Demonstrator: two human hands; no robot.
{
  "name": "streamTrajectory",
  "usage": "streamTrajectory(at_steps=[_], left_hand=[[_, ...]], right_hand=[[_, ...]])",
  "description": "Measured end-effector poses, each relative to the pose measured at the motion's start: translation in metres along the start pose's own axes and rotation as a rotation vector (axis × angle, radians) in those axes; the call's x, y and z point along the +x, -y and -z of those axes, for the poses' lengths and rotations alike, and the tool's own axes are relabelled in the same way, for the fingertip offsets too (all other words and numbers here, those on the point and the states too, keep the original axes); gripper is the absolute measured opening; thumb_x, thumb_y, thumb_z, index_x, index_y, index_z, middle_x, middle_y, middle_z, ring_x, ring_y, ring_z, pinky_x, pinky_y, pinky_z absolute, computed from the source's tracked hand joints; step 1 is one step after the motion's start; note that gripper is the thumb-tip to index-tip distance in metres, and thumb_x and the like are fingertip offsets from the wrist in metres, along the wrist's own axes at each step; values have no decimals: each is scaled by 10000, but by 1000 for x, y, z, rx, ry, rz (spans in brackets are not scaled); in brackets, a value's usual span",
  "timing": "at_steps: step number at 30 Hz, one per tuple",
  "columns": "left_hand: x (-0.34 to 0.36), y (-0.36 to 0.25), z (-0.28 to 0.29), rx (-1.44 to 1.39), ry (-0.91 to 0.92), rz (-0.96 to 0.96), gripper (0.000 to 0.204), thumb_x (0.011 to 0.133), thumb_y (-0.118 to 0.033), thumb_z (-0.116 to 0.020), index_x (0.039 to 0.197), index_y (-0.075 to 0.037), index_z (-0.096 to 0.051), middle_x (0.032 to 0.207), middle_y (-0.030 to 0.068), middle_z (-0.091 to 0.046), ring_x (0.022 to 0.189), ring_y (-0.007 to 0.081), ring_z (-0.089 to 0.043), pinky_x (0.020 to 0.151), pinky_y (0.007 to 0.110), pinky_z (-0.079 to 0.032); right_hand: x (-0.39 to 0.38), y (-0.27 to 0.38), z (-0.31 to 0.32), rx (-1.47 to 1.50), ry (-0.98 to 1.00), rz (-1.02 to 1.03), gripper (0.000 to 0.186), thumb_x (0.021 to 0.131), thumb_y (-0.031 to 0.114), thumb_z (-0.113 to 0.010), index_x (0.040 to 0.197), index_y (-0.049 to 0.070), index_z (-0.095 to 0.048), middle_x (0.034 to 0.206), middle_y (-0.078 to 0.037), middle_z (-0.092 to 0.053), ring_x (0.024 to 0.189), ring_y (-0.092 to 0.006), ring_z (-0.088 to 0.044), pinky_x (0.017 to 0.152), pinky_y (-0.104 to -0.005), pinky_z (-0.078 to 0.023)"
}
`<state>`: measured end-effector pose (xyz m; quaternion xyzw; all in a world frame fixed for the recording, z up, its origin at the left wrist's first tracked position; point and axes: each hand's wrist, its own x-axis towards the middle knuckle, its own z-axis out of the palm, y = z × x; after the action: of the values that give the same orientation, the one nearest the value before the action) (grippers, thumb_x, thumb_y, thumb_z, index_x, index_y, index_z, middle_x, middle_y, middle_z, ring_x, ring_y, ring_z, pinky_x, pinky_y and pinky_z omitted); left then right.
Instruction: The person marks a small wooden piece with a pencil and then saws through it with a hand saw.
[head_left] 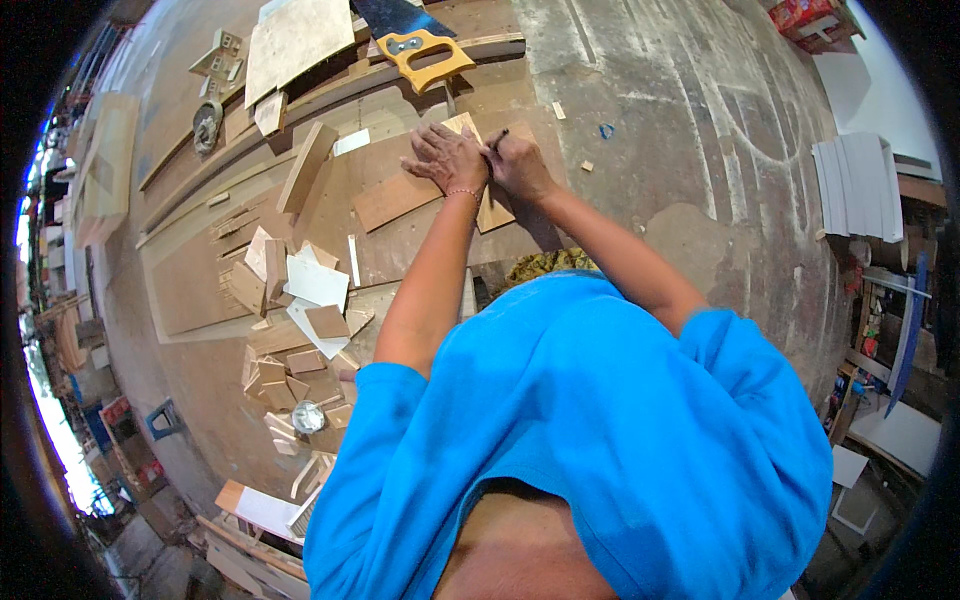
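Stained floor (pixel 690 255) with a brown board (pixel 385 250), wood scraps (pixel 587 166), a blue loop (pixel 606 131)

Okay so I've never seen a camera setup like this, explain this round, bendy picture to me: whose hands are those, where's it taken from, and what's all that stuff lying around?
There's no robot here, just a person with bare hands. The picture comes from a wide fisheye camera on their head, looking down, so straight edges bend near the rim. The big blue shape is their shirt. The left hand rests palm down over a pale wood strip. The right hand has its grip closed on a thin dark thing, too small to identify. A saw with a yellowish handle lies beyond the hands, and many wood offcuts lie to the left.
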<state>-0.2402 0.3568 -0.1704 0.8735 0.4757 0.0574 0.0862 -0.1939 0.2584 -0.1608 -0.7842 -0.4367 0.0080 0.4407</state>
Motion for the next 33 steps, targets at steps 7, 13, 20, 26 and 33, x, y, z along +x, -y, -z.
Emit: streamTrajectory(at_steps=[7,13,20,26,33], left_hand=[[1,-5,3,-8,-17,0,596,855,-397,-436,1259,28,-330,1311,160,-297,1289,308,-166,984,629,-94],[0,-2,-3,6,-46,-9,600,855,-399,-427,1253,38,-326,1313,169,-288,1287,317,-166,983,634,-85],[0,0,-2,-5,-61,-7,586,868,-390,-410,1249,47,-321,1304,178,-286,1267,322,-189,971,639,-90],[-8,-2,8,-78,-104,-90,818,769,-527,-514,1290,52,-261,1262,194,-309,1239,336,-226,958,642,-105],[-2,31,10,-326,-206,-65,848,677,-325,-679,1303,47,-245,1175,196,-364,1118,339,-361,952,503,-263]], right_hand=[[19,3,1,-22,-35,29,171,810,151,-549,773,-13,-520,689,-212,-566,649,-394,-566,558,-457,-440],[4,7,8,64,-14,6,93,782,91,-573,781,-1,-568,681,-212,-567,650,-387,-567,558,-422,-439],[-41,10,24,173,18,-130,146,786,135,-584,734,0,-573,656,-202,-560,613,-367,-566,544,-420,-433],[-40,-4,27,170,8,-508,283,853,247,-540,760,-16,-594,599,-135,-591,547,-211,-600,521,-341,-443],[-39,-1,24,155,68,-468,377,820,316,-545,667,-27,-578,648,-230,-570,642,-371,-581,573,-433,-439]])
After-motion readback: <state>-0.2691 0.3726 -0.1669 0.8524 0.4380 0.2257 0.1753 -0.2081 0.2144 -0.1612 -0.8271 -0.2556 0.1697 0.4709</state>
